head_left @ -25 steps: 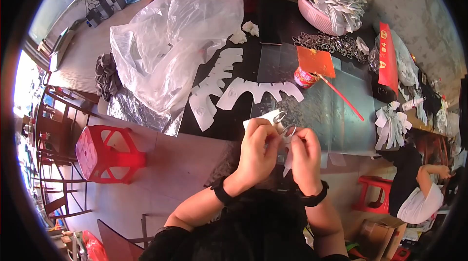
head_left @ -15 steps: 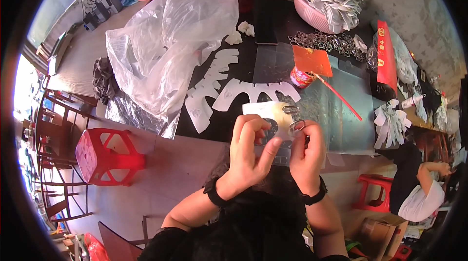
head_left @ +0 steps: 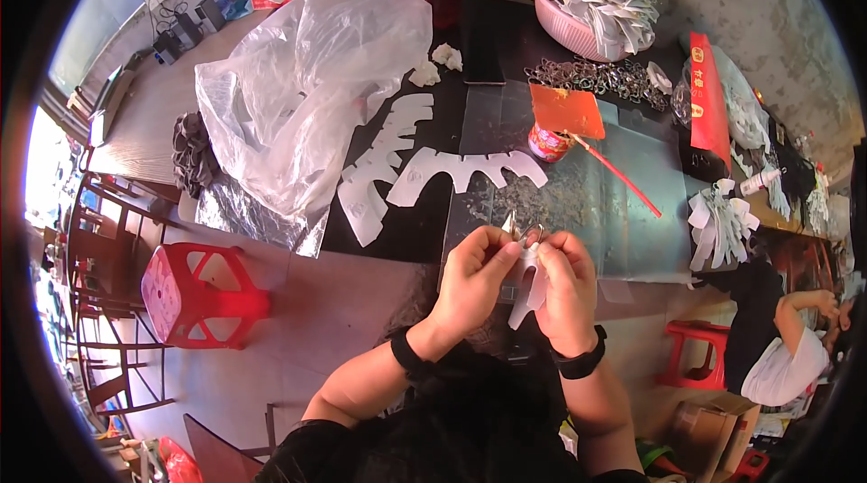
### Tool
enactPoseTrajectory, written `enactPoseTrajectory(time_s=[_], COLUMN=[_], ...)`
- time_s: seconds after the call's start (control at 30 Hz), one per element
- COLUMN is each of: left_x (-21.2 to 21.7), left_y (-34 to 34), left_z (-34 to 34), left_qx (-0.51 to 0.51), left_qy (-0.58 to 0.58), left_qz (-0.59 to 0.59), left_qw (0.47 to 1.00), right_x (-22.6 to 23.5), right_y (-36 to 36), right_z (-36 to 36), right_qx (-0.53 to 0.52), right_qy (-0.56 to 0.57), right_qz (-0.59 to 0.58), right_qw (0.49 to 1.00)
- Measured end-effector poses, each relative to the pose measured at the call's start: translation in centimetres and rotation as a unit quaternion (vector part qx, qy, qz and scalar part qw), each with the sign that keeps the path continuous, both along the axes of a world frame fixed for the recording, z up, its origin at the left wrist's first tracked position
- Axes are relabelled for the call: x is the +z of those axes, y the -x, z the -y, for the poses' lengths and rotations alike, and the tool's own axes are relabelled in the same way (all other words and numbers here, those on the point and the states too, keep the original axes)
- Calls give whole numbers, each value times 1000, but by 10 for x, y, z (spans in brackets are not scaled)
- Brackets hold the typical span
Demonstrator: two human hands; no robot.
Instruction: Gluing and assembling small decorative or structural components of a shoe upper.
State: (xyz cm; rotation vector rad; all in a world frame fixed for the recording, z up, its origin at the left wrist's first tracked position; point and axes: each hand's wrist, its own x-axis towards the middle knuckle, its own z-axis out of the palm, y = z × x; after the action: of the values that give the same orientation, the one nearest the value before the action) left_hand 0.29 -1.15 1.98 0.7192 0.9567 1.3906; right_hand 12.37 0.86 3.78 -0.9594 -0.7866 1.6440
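Between both hands, at the table's near edge, is a white notched piece (head_left: 526, 301) of thin sheet, its ends hanging down below the fingers. My left hand (head_left: 471, 280) pinches its upper left side, and my right hand (head_left: 567, 289) pinches the right side. A small metal ring (head_left: 535, 233) shows above the fingertips; the fingers partly hide how it sits on the piece. Beyond the hands lie a curved white notched sheet (head_left: 433, 167) and a second one (head_left: 363, 212). A patterned tub (head_left: 547, 143) stands ahead, with an orange card (head_left: 567, 111) and a red stick (head_left: 623, 181) across its top.
A heap of metal rings (head_left: 587, 77) lies at the back, near a pink basket (head_left: 569, 27) full of white strips. A plastic bag (head_left: 298, 95) covers the table's left. Red stools (head_left: 206, 298) stand on the floor. At right, another person (head_left: 786, 352) bends forward.
The white piece was spread upright above the hands; now it is folded down between them. Both hands have drawn closer together, fingertips meeting near the ring. The view has shifted slightly.
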Motion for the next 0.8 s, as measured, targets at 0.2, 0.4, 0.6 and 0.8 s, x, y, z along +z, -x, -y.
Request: enactPoseTrajectory(time_s=[0.2,0.4,0.6,0.8], left_x=[11,7,-1,8], left_y=[7,18,4,7], left_z=[1,-11,-6,-3], left_qx=[15,-51,3,-32], left_qy=[-61,-92,-48,-22], left_qz=[-246,-314,-179,-167], left_qw=[967,943,983,985], right_x=[-8,-8,-16,-10], right_y=[-2,-4,-4,-9], right_z=[0,0,1,1], right_qx=[-8,2,-16,-12], right_qy=[-371,-351,-118,-287], right_qz=[365,338,39,264], right_qw=[854,873,992,921])
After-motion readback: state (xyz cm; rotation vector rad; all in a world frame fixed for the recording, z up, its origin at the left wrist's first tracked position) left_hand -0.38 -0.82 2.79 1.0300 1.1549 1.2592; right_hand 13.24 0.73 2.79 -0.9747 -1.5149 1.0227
